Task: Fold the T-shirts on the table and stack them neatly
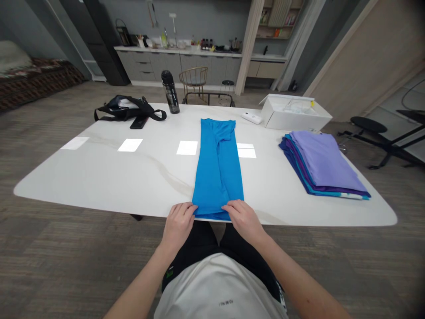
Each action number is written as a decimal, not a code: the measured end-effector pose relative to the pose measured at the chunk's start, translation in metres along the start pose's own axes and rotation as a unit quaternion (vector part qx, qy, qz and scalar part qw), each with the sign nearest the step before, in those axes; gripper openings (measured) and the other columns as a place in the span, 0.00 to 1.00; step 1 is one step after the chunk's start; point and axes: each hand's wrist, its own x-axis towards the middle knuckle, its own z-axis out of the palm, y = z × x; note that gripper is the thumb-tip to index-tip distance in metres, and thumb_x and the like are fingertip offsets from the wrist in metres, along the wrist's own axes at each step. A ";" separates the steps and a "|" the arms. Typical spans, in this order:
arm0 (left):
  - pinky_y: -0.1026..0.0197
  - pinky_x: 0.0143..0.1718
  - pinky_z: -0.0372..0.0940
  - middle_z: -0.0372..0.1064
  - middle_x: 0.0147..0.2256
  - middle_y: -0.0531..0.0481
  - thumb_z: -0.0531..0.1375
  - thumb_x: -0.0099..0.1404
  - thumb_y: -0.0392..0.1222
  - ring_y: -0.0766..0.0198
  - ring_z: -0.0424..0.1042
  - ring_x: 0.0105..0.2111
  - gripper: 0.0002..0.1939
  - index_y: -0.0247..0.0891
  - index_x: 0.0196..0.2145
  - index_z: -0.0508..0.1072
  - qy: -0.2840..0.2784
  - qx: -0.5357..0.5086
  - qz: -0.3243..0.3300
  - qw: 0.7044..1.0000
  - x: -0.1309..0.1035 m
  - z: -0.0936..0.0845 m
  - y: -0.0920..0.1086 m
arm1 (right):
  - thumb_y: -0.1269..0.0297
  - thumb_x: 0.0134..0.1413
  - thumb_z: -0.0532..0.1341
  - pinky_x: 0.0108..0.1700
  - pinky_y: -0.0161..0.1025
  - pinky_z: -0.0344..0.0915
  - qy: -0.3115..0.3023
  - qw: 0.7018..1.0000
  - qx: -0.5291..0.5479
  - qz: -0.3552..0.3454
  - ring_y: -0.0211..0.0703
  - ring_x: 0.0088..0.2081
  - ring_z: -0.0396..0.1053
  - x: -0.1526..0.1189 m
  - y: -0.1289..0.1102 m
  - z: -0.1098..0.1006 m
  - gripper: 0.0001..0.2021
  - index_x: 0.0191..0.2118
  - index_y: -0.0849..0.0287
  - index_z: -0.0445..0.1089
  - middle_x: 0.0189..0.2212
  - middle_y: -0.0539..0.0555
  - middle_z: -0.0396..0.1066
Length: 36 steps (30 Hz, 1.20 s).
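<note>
A bright blue T-shirt (212, 164) lies on the white table (133, 177), folded into a long narrow strip that runs away from me. A short sleeve appears tucked over near its far right corner. At the near end, my left hand (179, 221) pinches the hem's left corner between thumb and fingers. My right hand (243, 218) is closed on the same hem, close to its right side. Between the hands the hem is slightly raised, and a lower layer of blue cloth shows beneath it at the table's front edge.
To the right sits a stack of folded clothes (323, 159), lavender on top. Behind it are a white box (292, 116) and a small white device (252, 118). A black bag (128, 108), a phone (138, 122) and a dark bottle (171, 93) stand at the back left.
</note>
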 end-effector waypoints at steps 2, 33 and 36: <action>0.50 0.48 0.66 0.75 0.44 0.44 0.57 0.68 0.28 0.54 0.73 0.44 0.12 0.39 0.47 0.73 -0.010 0.001 0.000 1.000 -0.004 0.002 -0.001 | 0.74 0.68 0.55 0.44 0.46 0.69 0.006 1.000 0.017 0.005 0.48 0.41 0.69 -0.008 -0.004 0.005 0.11 0.48 0.59 0.74 0.42 0.58 0.75; 0.46 0.54 0.59 0.75 0.41 0.47 0.55 0.70 0.29 0.57 0.73 0.42 0.12 0.40 0.46 0.73 -0.037 0.038 -0.011 0.999 -0.009 -0.007 0.010 | 0.78 0.65 0.55 0.50 0.50 0.72 0.019 0.990 0.121 0.075 0.49 0.47 0.71 -0.016 -0.018 -0.001 0.13 0.45 0.57 0.73 0.44 0.57 0.74; 0.46 0.53 0.60 0.75 0.42 0.47 0.54 0.69 0.29 0.57 0.73 0.43 0.13 0.40 0.46 0.74 -0.078 0.029 -0.008 0.996 -0.009 -0.004 0.008 | 0.79 0.63 0.57 0.44 0.49 0.70 -0.035 0.991 0.095 0.090 0.48 0.42 0.71 -0.018 -0.014 0.000 0.13 0.42 0.55 0.76 0.41 0.56 0.75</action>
